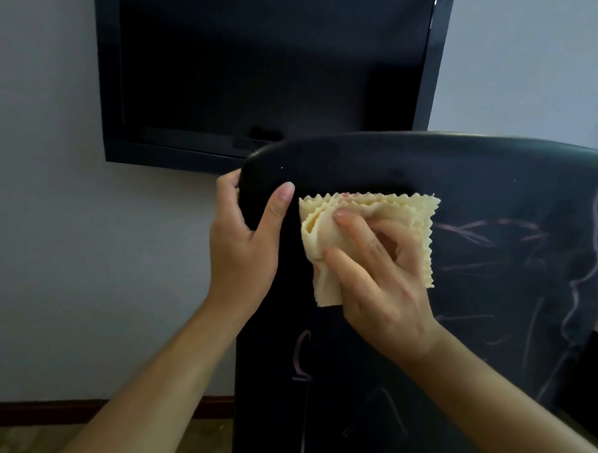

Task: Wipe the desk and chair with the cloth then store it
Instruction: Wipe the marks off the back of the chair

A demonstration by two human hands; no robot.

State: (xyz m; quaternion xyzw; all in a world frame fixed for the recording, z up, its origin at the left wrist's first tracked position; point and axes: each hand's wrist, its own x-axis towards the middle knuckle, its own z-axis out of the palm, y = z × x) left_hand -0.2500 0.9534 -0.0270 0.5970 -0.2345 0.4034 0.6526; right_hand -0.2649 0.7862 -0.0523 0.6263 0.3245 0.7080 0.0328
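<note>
A: Against the back of the chair (430, 170), near its top left corner, a cloth (324, 234) is pressed flat. Pale yellow, folded over, zigzag edges noted along the top and right side.

B: By which hand is it held?

A: By the right hand (381, 274). The fingers (352, 225) are spread apart and laid on the cloth, pinning it to the dark surface. The lower corner of the cloth is tucked under the palm. Whether any of it is gripped beneath the palm cannot be told.

B: And the left hand (242, 244)?

A: Clamped on the left edge of the backrest. The thumb (278, 208) is seen on the near face, just beside the cloth but apart from it; the other fingers are wrapped around the far side and mostly hidden.

B: Surface condition?

A: Faint pinkish scribbles (479, 230) are recorded to the right of the cloth and below it, like chalk marks. The strip along the top edge is seen plain and dark.

B: Any containers?

A: None visible, so nothing can be logged as held in one.

B: Surroundings?

A: A dark screen (263, 70) is mounted on the pale wall (35, 180) behind the chair, its lower right corner covered by the backrest. A brown skirting board (43, 410) is noted at the wall's foot.
</note>
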